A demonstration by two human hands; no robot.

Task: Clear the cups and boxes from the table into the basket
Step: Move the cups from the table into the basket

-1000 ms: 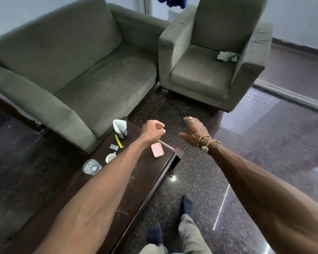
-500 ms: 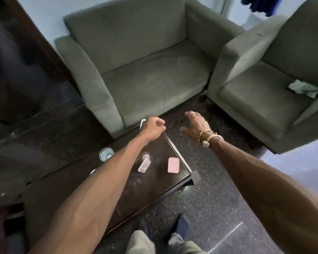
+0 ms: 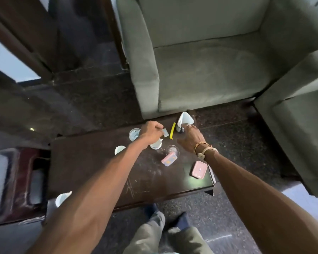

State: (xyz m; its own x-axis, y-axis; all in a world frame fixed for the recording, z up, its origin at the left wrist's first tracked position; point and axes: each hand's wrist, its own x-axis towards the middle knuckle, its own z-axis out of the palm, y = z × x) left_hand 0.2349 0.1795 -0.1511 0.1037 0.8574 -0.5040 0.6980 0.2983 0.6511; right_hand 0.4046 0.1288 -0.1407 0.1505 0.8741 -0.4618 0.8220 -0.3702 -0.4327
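Note:
On the dark low table (image 3: 99, 171) stand a clear glass (image 3: 133, 134), a white cup (image 3: 119, 149), another white cup (image 3: 156, 144) and a second clear glass (image 3: 172, 149). One pink box (image 3: 169, 158) leans by that glass, and another pink box (image 3: 199, 169) lies near the right edge. My left hand (image 3: 151, 132) hovers curled above the cups, its fingertips by a small grey packet (image 3: 165, 132). My right hand (image 3: 191, 138) is spread, fingers reaching to the base of a white cone-shaped holder (image 3: 184, 119). A dark red container (image 3: 24, 180), perhaps the basket, sits blurred at the left.
A yellow strip (image 3: 171, 133) lies between my hands. A white cup (image 3: 61, 198) shows at the table's near left corner. A grey sofa (image 3: 200, 70) stands behind the table and an armchair (image 3: 301, 134) to the right. My legs (image 3: 163, 235) are below.
The view has swung left and down, so the table is now seen from above. Both hands have moved out over the table; the left is over the cups, the right at the white holder.

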